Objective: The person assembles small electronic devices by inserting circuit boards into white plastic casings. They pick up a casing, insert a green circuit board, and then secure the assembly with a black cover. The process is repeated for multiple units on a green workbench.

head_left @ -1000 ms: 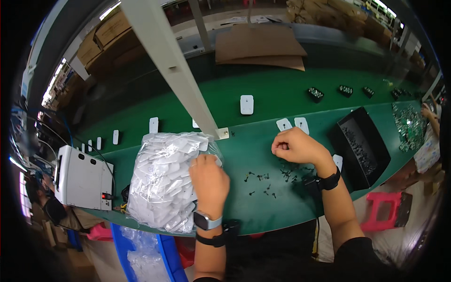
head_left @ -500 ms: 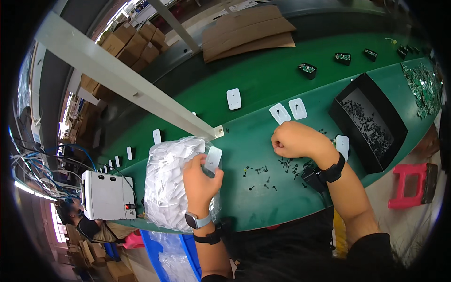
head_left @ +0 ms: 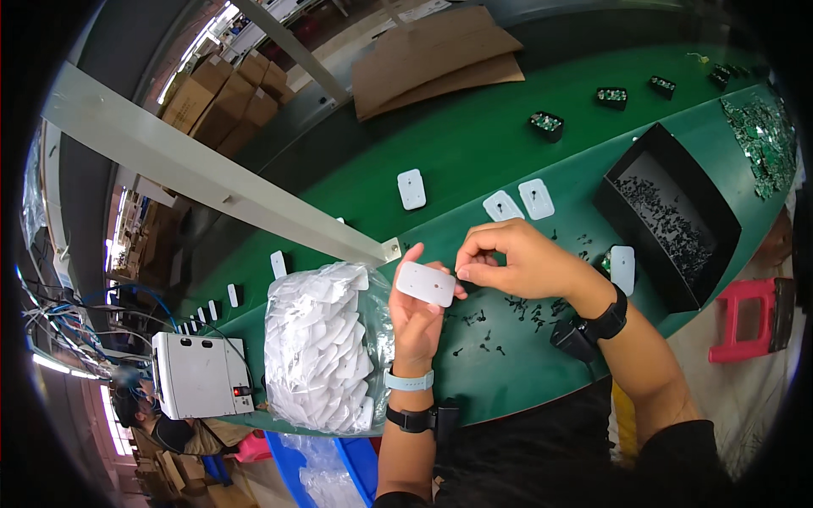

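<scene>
A long green bench (head_left: 474,152) carries a clear bag of white plates (head_left: 326,351), and right of that bag lies a scatter of small black screws (head_left: 508,313). Just right of the bag's top, the left hand (head_left: 417,317) grips a white plate (head_left: 426,284) from below. The right hand (head_left: 521,262), fingers pinched shut, touches that plate's right edge; whether it holds a screw cannot be told.

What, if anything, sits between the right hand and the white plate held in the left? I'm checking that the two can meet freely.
Nothing visible. The right hand has its pinched fingertips right at the edge of the white plate, which the left hand holds up above the green table. The loose black screws lie below, on the table.
</scene>
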Demonstrator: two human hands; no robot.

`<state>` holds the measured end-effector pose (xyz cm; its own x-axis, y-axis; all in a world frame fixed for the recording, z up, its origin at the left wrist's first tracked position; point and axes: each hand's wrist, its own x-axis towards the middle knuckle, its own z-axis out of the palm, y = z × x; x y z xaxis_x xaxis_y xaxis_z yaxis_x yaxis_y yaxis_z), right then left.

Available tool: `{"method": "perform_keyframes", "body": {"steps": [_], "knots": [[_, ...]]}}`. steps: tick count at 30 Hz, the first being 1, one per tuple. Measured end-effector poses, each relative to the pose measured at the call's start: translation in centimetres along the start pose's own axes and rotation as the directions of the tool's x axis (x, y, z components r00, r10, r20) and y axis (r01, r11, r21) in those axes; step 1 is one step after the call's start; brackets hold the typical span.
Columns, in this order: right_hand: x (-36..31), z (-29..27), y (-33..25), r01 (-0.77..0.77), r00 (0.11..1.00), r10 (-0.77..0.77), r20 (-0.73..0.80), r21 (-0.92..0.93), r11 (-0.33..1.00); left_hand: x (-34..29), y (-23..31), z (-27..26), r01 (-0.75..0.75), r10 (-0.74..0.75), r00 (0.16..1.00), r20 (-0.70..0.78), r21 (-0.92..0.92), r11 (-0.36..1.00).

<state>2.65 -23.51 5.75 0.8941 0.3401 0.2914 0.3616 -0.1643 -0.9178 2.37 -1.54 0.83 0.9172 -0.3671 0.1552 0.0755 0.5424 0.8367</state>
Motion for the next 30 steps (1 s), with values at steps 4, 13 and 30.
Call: {"method": "perform_keyframes", "body": {"steps": [4, 13, 30], "knots": [[-0.1, 1.3, -0.4, 0.045, 0.999, -0.045, 0.009, -0.020, 0.999, -0.2, -0.6, -0.8, -0.024, 0.024, 1.000, -0.006, 0.007, 1.000], [-0.1, 1.9, -0.1, 0.008, 0.997, -0.003, -0.083, 0.066, 0.998, 0.0, -0.5, 1.1, 0.134, -0.105, 0.946, -0.308, 0.074, 0.988], [0.3, 2.8, 0.4, 0.074, 0.974, -0.111, -0.197, -0.189, 0.979, -0.4, -0.2, 1.3, 0.016, 0.010, 0.952, -0.307, 0.082, 0.996]]}}
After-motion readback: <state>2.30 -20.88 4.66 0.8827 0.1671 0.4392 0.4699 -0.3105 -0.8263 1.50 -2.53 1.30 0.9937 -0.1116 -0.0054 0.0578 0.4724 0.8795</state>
